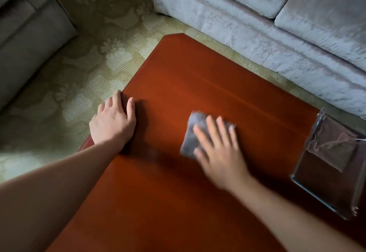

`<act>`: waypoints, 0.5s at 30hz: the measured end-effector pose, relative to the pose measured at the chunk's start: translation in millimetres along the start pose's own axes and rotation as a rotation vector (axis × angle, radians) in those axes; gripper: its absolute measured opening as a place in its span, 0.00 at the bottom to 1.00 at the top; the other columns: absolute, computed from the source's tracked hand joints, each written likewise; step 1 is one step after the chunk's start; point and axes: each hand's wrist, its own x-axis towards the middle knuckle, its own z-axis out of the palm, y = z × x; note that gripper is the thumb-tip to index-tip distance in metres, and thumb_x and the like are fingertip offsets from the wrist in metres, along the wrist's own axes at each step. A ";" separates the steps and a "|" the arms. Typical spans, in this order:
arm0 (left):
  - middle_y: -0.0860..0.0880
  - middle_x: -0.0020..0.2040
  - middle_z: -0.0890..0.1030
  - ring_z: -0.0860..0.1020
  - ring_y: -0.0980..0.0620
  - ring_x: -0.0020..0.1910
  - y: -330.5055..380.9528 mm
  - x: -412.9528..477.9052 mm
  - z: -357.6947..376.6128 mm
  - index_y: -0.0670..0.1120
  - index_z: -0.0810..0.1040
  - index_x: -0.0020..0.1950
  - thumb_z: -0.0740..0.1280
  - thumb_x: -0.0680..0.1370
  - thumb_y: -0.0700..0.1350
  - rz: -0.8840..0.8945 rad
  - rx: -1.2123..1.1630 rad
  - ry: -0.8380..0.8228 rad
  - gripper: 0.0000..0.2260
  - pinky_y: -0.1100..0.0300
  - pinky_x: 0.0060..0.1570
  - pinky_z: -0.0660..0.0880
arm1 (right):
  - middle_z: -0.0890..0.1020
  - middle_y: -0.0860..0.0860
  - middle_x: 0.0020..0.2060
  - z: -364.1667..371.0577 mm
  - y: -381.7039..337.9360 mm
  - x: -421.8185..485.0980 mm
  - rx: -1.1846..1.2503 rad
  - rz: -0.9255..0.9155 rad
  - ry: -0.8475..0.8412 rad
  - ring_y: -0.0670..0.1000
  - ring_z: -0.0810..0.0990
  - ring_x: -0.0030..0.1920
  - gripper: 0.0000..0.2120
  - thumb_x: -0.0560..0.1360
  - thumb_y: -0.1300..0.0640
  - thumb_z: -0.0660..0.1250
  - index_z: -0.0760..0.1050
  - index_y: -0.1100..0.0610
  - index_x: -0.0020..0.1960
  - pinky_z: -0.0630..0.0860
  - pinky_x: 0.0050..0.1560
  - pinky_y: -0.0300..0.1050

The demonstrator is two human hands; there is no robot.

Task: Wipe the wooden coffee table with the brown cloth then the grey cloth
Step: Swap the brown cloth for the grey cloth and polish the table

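Head cam: 2 hands, 2 cloths, 1 table.

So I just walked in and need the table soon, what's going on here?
A person is wiping the wooden coffee table with the grey cloth, pressed under the blurred right hand. The left hand rests flat at the table's edge. The brown cloth lies in a clear container at the right, so the second wipe seems under way.
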 end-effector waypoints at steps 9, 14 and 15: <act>0.48 0.83 0.62 0.64 0.42 0.80 -7.6 1.0 3.7 0.54 0.55 0.84 0.50 0.82 0.69 0.219 0.035 0.003 0.34 0.40 0.73 0.65 | 0.45 0.55 0.85 -52.6 136.6 142.2 0.198 0.658 -0.045 0.60 0.42 0.84 0.32 0.84 0.36 0.39 0.42 0.46 0.86 0.40 0.82 0.65; 0.46 0.85 0.56 0.56 0.44 0.83 -9.3 -0.5 2.0 0.58 0.59 0.83 0.49 0.82 0.69 0.409 0.079 0.002 0.32 0.40 0.76 0.61 | 0.54 0.61 0.84 -14.2 64.2 39.9 0.059 0.429 0.083 0.66 0.52 0.83 0.32 0.84 0.39 0.45 0.54 0.51 0.85 0.50 0.81 0.68; 0.45 0.85 0.56 0.55 0.44 0.84 -9.3 -0.3 2.1 0.58 0.60 0.83 0.50 0.82 0.69 0.442 0.085 0.001 0.32 0.40 0.77 0.60 | 0.56 0.62 0.83 -5.9 42.9 8.6 0.027 0.353 0.090 0.67 0.54 0.82 0.32 0.85 0.40 0.46 0.57 0.53 0.84 0.52 0.80 0.69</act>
